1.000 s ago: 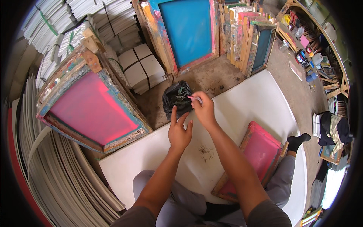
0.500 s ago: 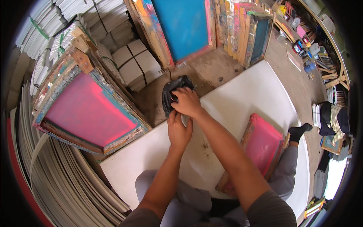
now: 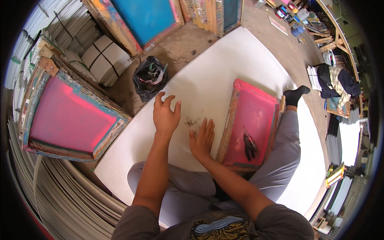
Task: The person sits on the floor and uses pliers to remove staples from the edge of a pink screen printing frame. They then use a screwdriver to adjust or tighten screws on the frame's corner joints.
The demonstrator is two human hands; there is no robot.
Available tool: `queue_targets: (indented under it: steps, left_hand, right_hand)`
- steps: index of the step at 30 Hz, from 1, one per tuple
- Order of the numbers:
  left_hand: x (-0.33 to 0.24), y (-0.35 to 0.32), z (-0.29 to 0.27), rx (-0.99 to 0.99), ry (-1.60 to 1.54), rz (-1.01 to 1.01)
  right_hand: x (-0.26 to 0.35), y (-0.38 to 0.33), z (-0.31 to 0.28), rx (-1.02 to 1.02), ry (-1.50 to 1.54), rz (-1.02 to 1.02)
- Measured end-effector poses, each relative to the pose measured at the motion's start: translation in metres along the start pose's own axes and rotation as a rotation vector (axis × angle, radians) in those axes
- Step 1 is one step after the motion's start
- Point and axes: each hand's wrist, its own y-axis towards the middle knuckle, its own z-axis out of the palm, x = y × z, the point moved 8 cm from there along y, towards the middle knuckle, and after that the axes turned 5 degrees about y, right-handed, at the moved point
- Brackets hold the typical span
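My left hand [image 3: 166,114] is raised over the white board [image 3: 148,140], its fingers apart and empty, not far from the black plastic bag [image 3: 149,82]. Flat against the board lies my right hand [image 3: 203,140], fingers stretched out, just beside a scatter of small thin dark bits [image 3: 192,121] too small to name surely. The bag stands open at the board's far edge, with pale and dark scraps inside. To the right of my right hand rests a wood-framed pink printing screen [image 3: 252,116], and dark-handled pliers [image 3: 250,146] lie on its mesh.
A larger pink screen [image 3: 72,116] leans at the left, above bent stacked sheets [image 3: 60,188]. Blue screens [image 3: 144,20] stand at the back beside a strapped bundle [image 3: 106,60]. My socked foot [image 3: 296,96] rests near the board's right edge. Cluttered shelves line the far right.
Both hands have come back from the bag, the right one down onto the board near the bits. The bag's opening now shows. The view has shifted, and the pliers are now uncovered.
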Motion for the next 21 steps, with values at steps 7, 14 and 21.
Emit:
queue_targets:
  steps: [7,14,21]
  left_hand:
    - [-0.015,-0.025,0.040,0.379,-0.134,0.080]
    - [-0.008,-0.032,0.063,0.589,-0.099,0.024]
    - [-0.011,-0.047,0.064,0.745,-0.053,0.005]
  right_hand:
    - [-0.030,0.018,0.015,-0.017,-0.136,0.148]
    - [0.004,-0.017,0.014,0.038,-0.083,-0.049]
    - [-0.038,-0.095,0.013,0.046,0.016,0.371]
